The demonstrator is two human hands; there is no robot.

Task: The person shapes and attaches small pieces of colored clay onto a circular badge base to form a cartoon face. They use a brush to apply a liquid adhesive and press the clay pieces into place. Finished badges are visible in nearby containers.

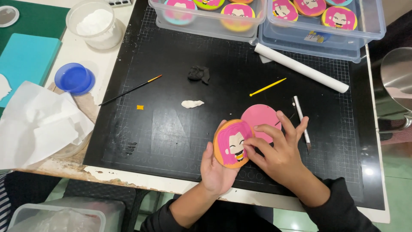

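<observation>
Table (107, 64) w/ big black grid cutting mat (171, 129) over most of it. At the far edge, clear plastic boxes (266, 30) holding more round decorated discs w/ pink-haired cartoon faces. Left side: crumpled white paper (38, 124), teal block (25, 58), clear tub of white powder (96, 25), blue lid (75, 78). White rolling pin (300, 68) lies diagonally on the mat nr the boxes.

Left hand (216, 169) cups a round orange disc (231, 144) from below, palm under it, fingers curled round its lower-left edge, tilting it up off the mat. Disc shows pink hair and a smiling face. Right hand (279, 150) half open, fingers spread; index tip and thumb press at the small figure at the face's lower right; holds nothing else. Plain pink disc (259, 118) lies flat on the mat just behind, partly under the right fingers.

Smaller bits on the mat: thin brush (128, 91), craft knife (300, 120) just right of the right hand, yellow pointed tool (267, 87), black clay lump (198, 74), white clay scrap (192, 103), tiny orange piece (140, 107).
</observation>
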